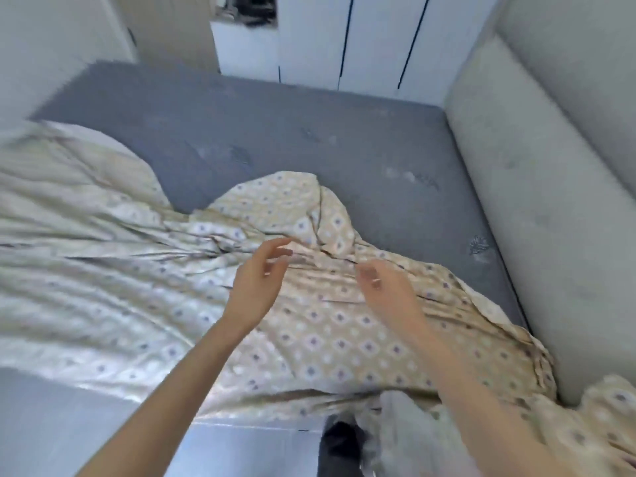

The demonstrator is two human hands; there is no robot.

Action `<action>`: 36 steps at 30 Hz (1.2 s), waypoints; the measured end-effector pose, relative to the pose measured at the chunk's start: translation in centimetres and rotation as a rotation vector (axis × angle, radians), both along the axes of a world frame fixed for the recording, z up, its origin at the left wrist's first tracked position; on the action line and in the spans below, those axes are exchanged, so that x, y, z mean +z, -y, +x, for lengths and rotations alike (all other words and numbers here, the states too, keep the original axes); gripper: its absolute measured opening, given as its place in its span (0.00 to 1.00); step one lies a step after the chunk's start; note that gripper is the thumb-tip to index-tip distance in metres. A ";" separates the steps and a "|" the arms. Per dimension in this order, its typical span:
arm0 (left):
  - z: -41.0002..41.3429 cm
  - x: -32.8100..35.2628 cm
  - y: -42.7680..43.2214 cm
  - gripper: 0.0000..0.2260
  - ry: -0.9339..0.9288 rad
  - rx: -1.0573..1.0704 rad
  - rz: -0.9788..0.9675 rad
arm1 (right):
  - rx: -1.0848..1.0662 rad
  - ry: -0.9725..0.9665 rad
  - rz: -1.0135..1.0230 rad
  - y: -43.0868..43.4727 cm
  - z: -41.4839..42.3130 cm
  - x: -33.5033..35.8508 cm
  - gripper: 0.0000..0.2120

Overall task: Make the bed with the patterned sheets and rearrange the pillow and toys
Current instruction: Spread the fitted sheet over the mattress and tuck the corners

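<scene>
Bedroom, head-cam view. Patterned sheet (pixel 327 339), beige w/ small diamond print, crumpled over near and left part of grey mattress (pixel 275 132); far half and right strip of mattress bare. One peak of cloth pushed up toward centre, just beyond both hands. More of same print heaped at bottom right corner, beside pale padded panel (pixel 550 166) along bed's right side.

Left hand (pixel 256 280) raised over sheet, fingers spread and gently bent, gripping nothing. Right hand (pixel 389 290) just beside it, approx. level, fingers half curled toward a fold; too blurred to tell whether pinching cloth or merely hovering. Both forearms bare, reaching in from bottom edge.

White cupboard doors (pixel 361 39) w/ dark vertical gaps at far end of bed. Pale floor (pixel 86 425) at bottom left. Dark foot or shoe (pixel 340 442) at bed's near edge, can't say which.
</scene>
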State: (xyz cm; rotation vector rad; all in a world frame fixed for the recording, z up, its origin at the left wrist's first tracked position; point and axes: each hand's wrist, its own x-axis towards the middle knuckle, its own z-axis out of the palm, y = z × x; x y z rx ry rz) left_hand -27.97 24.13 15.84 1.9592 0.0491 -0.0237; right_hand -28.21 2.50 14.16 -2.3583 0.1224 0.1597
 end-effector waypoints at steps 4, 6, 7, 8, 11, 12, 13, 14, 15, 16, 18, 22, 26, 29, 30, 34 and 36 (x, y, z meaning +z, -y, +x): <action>-6.2 2.2 -11.8 0.14 -0.019 0.097 -0.014 | 0.067 -0.025 0.002 -10.4 -3.0 1.6 0.10; -8.6 2.4 -16.1 0.14 -0.048 0.127 0.005 | 0.111 -0.055 0.015 -14.3 -4.0 1.9 0.09; -10.3 2.8 -19.0 0.14 -0.056 0.153 0.010 | 0.143 -0.077 0.017 -17.1 -4.8 2.2 0.09; -11.8 3.0 -21.6 0.14 -0.072 0.173 0.011 | 0.168 -0.086 0.020 -19.6 -5.4 2.4 0.09; -15.6 4.0 -28.6 0.13 -0.108 0.284 -0.005 | 0.250 -0.101 0.036 -27.2 -6.8 3.6 0.10; -17.0 4.4 -31.0 0.13 -0.118 0.331 -0.025 | 0.287 -0.106 0.043 -30.1 -7.3 4.1 0.10; -18.0 4.8 -33.1 0.12 -0.124 0.368 -0.044 | 0.315 -0.122 0.053 -32.6 -7.6 4.6 0.09; -18.7 5.1 -34.5 0.13 -0.130 0.395 -0.067 | 0.340 -0.125 0.067 -34.4 -7.7 4.9 0.09; -19.9 5.5 -37.1 0.13 -0.131 0.441 -0.086 | 0.389 -0.130 0.075 -37.6 -7.9 5.3 0.08; -20.3 5.7 -38.5 0.13 -0.136 0.461 -0.100 | 0.414 -0.131 0.082 -39.3 -7.9 5.5 0.07; -21.3 6.0 -42.2 0.12 -0.138 0.525 -0.132 | 0.480 -0.144 0.084 -43.9 -7.8 5.8 0.08; -22.2 5.6 -49.6 0.10 -0.137 0.617 -0.180 | 0.576 -0.172 0.056 -53.0 -6.7 6.0 0.08; -21.3 4.2 -58.4 0.10 -0.177 0.683 -0.205 | 0.645 -0.216 0.092 -62.4 -4.5 4.9 0.06; -19.7 3.5 -65.4 0.11 -0.231 0.711 -0.204 | 0.691 -0.223 0.036 -69.5 -2.1 4.1 0.11; -18.9 3.5 -68.3 0.12 -0.253 0.734 -0.212 | 0.713 -0.238 0.023 -72.4 -1.2 3.8 0.12; -16.4 3.9 -77.4 0.11 -0.330 0.796 -0.217 | 0.772 -0.289 -0.001 -81.5 1.1 3.3 0.12; -15.3 3.9 -81.4 0.10 -0.352 0.793 -0.211 | 0.810 -0.300 -0.044 -85.6 2.0 3.0 0.11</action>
